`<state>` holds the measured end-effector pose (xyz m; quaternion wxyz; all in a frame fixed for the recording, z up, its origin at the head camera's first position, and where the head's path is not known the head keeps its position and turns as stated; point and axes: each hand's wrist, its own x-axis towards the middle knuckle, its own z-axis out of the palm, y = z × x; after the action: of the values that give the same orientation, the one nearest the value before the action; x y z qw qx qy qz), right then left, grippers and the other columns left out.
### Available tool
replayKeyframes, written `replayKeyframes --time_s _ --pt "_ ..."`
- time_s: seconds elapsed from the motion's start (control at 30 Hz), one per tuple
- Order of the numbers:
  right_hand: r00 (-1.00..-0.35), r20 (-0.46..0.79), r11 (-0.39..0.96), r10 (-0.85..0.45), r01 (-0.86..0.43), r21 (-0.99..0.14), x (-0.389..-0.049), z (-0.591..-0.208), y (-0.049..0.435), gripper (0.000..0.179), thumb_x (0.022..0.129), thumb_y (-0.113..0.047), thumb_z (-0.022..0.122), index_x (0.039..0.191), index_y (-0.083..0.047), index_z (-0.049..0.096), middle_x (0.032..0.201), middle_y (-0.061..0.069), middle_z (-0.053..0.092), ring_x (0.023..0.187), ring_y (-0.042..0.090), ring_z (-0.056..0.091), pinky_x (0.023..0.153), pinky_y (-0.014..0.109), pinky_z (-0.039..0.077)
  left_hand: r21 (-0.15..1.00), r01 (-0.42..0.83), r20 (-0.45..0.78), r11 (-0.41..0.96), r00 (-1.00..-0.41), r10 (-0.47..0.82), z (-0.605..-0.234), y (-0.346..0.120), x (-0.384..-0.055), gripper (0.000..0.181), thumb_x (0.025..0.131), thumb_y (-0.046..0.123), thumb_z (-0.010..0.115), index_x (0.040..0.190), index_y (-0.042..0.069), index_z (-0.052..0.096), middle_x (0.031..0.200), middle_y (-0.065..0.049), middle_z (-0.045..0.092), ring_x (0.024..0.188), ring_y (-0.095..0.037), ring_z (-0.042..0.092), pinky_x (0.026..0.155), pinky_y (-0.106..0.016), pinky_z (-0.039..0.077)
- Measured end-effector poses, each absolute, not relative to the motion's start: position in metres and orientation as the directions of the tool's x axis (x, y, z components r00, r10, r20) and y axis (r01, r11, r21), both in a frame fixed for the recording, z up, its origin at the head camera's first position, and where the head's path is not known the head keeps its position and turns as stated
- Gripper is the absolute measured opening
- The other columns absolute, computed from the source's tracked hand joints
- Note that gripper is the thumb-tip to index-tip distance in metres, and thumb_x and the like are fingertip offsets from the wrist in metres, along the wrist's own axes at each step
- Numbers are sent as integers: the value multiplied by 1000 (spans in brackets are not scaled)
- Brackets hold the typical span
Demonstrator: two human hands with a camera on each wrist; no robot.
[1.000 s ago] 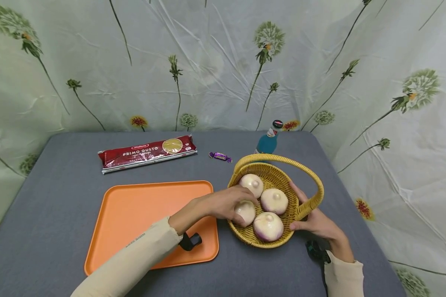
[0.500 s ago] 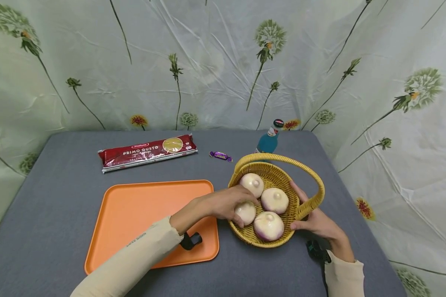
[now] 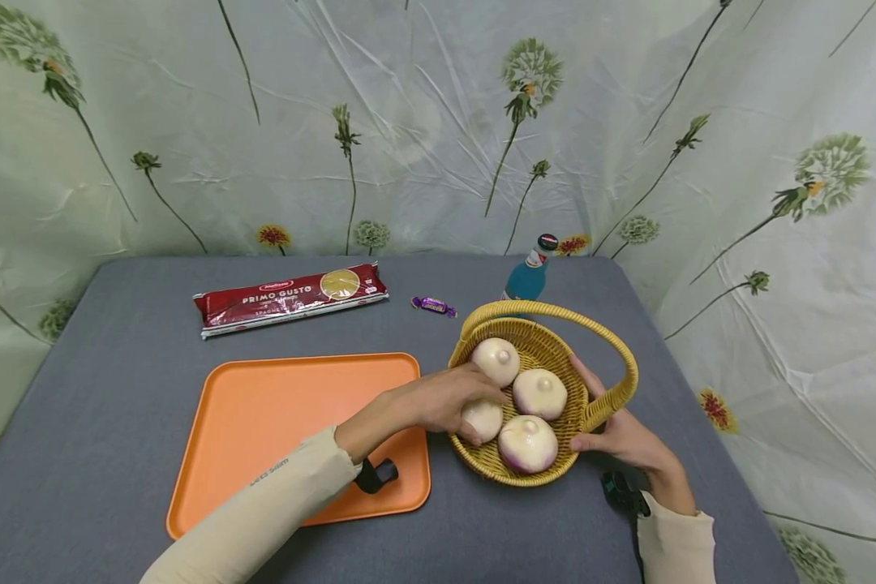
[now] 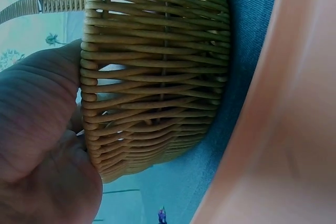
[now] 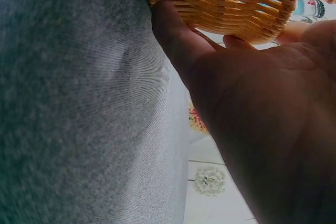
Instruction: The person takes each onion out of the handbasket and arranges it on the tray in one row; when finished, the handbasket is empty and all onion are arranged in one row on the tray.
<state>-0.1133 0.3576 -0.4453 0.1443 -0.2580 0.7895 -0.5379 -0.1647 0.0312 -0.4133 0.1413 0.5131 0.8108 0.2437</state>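
A yellow wicker basket [image 3: 521,478] with an arched handle stands right of centre in the head view, holding several white turnips with purple undersides. My left hand [image 3: 456,399] reaches over its left rim, fingers and thumb curled round the leftmost turnip [image 3: 482,420]. Another turnip [image 3: 496,362] lies just behind those fingers, and two more sit to the right. My right hand [image 3: 624,438] holds the basket's right side near the handle's foot, thumb and fingers spread round the outer wall. From the left wrist, the woven wall [image 4: 157,77] hides the gripped turnip.
Left of the basket lies an orange tray [image 3: 263,438], with my left forearm crossing it. Farther back are a red spaghetti packet [image 3: 292,300] and a purple wrapped candy [image 3: 434,307]. A blue bottle [image 3: 526,280] stands close behind the basket. A flowered curtain [image 3: 423,130] hangs beyond the table.
Almost nothing differs: both hands keep their places on the turnip and the basket. The turnip at the back left has shifted very slightly.
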Motion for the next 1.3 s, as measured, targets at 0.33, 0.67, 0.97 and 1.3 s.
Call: replayKeyframes --time_s 0.33,0.67,0.97,1.3 --pt "-813 64 267 -579 -263 -927 -114 -446 356 118 79 10 78 161 -11 -4 165 26 -7 152 7 10 108 11 31 506 798 99 328 -431 897 -418 30 -165 53 81 34 83 126 12 68 130 -3 63 127 -20 50 111 -34 38" --pt "-807 68 267 -587 -272 -924 -114 -448 358 118 80 9 77 161 -10 -6 164 27 -8 152 5 11 109 11 30 486 820 183 302 -433 883 -415 26 -160 52 82 37 82 127 14 67 130 -4 61 126 -23 49 110 -38 38" --pt "-808 74 275 -585 -283 -919 -114 -448 358 118 79 9 77 161 -9 -6 164 28 -7 152 4 12 108 11 31 527 811 288 253 -451 845 -405 20 -153 52 79 35 85 124 14 69 129 -3 62 124 -25 48 107 -40 40" --pt "-814 44 253 -579 -232 -939 -114 -448 358 118 80 10 76 161 -11 -7 164 28 -6 150 2 18 107 13 34 508 829 351 232 -446 823 -397 11 -145 50 79 37 85 121 15 70 125 -2 63 119 -23 48 101 -35 42"
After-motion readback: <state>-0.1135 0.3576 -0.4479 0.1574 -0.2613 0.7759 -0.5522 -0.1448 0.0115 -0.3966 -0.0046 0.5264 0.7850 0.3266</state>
